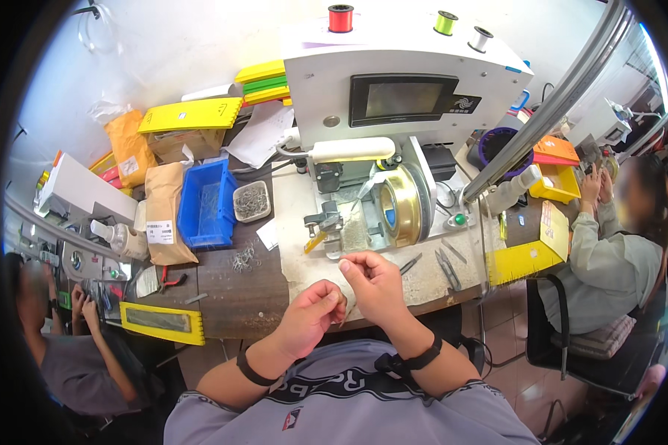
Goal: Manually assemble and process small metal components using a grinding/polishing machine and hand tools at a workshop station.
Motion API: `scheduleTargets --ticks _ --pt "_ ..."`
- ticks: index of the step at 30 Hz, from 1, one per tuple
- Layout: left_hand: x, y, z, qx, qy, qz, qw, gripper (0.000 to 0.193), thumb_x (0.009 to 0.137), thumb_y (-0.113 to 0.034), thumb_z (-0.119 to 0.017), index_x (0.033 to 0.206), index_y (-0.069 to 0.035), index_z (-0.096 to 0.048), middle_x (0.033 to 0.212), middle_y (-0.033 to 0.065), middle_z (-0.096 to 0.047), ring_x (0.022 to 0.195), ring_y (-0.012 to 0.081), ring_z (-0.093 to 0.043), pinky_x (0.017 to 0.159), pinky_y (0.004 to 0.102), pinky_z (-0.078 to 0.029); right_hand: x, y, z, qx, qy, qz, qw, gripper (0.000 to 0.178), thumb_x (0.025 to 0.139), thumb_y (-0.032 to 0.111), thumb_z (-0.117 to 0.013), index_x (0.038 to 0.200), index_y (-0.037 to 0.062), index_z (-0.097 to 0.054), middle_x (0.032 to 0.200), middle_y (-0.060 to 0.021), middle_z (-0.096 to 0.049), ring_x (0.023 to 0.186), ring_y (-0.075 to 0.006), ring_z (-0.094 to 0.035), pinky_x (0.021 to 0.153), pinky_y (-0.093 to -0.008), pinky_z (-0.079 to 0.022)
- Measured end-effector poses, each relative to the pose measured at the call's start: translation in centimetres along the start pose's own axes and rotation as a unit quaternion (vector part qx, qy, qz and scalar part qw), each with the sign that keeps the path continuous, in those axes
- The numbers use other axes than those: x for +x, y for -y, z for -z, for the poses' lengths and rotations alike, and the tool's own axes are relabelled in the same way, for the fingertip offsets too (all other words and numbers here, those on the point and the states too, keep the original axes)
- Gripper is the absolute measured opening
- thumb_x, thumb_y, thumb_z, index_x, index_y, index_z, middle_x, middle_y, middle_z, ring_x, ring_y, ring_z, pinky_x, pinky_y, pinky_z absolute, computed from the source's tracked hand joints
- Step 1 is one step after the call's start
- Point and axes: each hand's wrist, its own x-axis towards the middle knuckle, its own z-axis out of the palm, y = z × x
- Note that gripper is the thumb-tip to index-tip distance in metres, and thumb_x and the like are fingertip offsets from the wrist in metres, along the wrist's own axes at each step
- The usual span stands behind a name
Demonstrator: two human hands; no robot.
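Note:
Both my hands are raised over the front edge of the worktable, in front of a white winding machine (412, 81). My left hand (313, 315) is closed in a pinch, thumb against the forefinger. Just to its right and slightly higher, my right hand (375, 285) pinches too, with its fingers curled. Whatever lies between the fingertips is too small to make out. The hands are close together but apart. Directly beyond them stand the machine's small metal clamp (323, 222) and a large gold-coloured spool (402, 204).
Left of the machine are a blue bin (206, 204), a dish of small metal pieces (252, 201) and a loose pile of wire-like pieces (245, 259). Pliers (447, 269) and tweezers (410, 264) lie right. A yellow notched board (163, 323) lies front left. People sit at both sides.

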Motion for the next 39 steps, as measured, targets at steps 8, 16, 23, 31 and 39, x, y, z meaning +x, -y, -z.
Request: scheduleTargets --ticks 8,16,23,31,39 --pt "-0.1 -0.5 0.6 0.015 -0.016 -0.022 1.0 0.009 0.105 -0.015 -0.052 0.101 -0.007 -0.056 0.094 0.0033 -0.062 0.085 0.0136 -0.056 0.079 0.0284 -0.044 1.8 1.5 -0.9 0.181 -0.003 -0.081 0.98 0.017 0.102 0.019 -0.064 0.1 0.0021 -0.064 0.068 0.0067 -0.048 0.054 -0.0035 -0.034 0.051 -0.0235 -0.029" --pt "-4.1 -3.9 -1.7 0.66 -0.105 -0.598 0.442 0.034 0.076 -0.015 -0.077 0.105 -0.003 -0.063 0.122 0.0214 -0.056 0.082 0.0254 -0.057 0.067 0.0339 -0.048 3.0 1.0 -0.9 0.284 0.026 -0.104 0.953 0.016 0.102 0.019 -0.06 0.091 0.0086 -0.058 0.067 0.0053 -0.042 0.052 -0.0061 -0.029 0.05 -0.0246 -0.026" --pt "-7.0 -11.3 -8.5 0.099 0.571 -0.327 0.746 0.018 0.094 -0.01 -0.058 0.079 -0.003 -0.065 0.06 0.002 -0.048 0.057 0.0169 -0.052 0.068 0.0374 -0.054 3.6 1.1 -0.6 0.309 -0.014 -0.135 0.941 0.017 0.104 0.019 -0.058 0.092 0.0072 -0.058 0.064 0.0068 -0.04 0.051 -0.0049 -0.028 0.049 -0.024 -0.026" --pt "-0.9 -13.0 -0.6 0.488 -0.125 -0.297 0.811 0.012 0.089 -0.008 -0.068 0.082 0.001 -0.064 0.076 0.0085 -0.064 0.066 0.0205 -0.059 0.067 0.0328 -0.048 4.3 0.5 -1.4 0.342 -0.038 -0.163 0.925 0.016 0.105 0.022 -0.059 0.094 0.0101 -0.058 0.065 0.0081 -0.038 0.052 -0.0041 -0.028 0.05 -0.0232 -0.026" --pt "6.7 -15.9 -0.3 0.644 0.02 -0.349 0.68 0.008 0.09 -0.008 -0.069 0.093 0.0 -0.069 0.084 0.0088 -0.065 0.079 0.023 -0.061 0.071 0.0335 -0.048 5.6 0.1 -2.7 0.338 -0.113 -0.111 0.928 0.016 0.107 0.026 -0.057 0.1 0.0108 -0.055 0.067 0.0077 -0.04 0.049 -0.003 -0.027 0.045 -0.0231 -0.023"
